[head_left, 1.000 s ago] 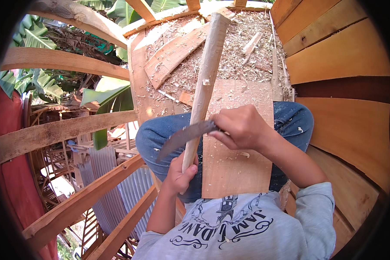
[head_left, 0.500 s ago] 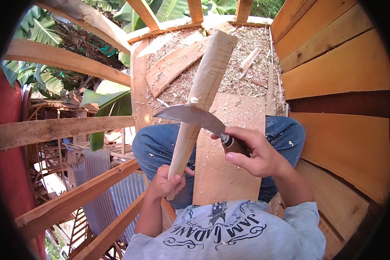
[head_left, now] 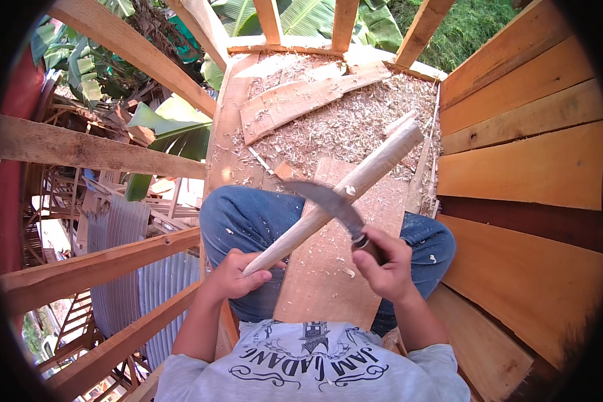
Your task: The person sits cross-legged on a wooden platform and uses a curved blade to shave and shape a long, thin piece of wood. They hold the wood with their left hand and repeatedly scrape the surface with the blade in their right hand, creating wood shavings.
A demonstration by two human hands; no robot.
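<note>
My left hand (head_left: 239, 274) is closed round the near end of a pale, partly shaved piece of wood (head_left: 375, 163), which slants up and away to the right. In my right hand (head_left: 386, 264) is the dark handle of a curved knife (head_left: 331, 201), sickle-like in shape. Its blade crosses the middle of the wood, pointing to the left; whether the edge touches the wood I cannot tell. A small curl of shaving shows on the wood beside the blade. Beneath lies a flat board (head_left: 328, 281) across my lap, between my knees.
Wood shavings (head_left: 355, 110) cover the floor ahead, with a loose plank (head_left: 301, 100) on them. Slatted wooden boards (head_left: 516, 161) rise on the right. On the left, spaced rails (head_left: 100, 151) border a drop towards corrugated metal sheets (head_left: 117, 248). Banana leaves (head_left: 177, 127) hang outside.
The wood has swung from nearly upright to a lower slant towards the right and turned in my left hand. My right hand and the knife have moved slightly down. The view has shifted too.
</note>
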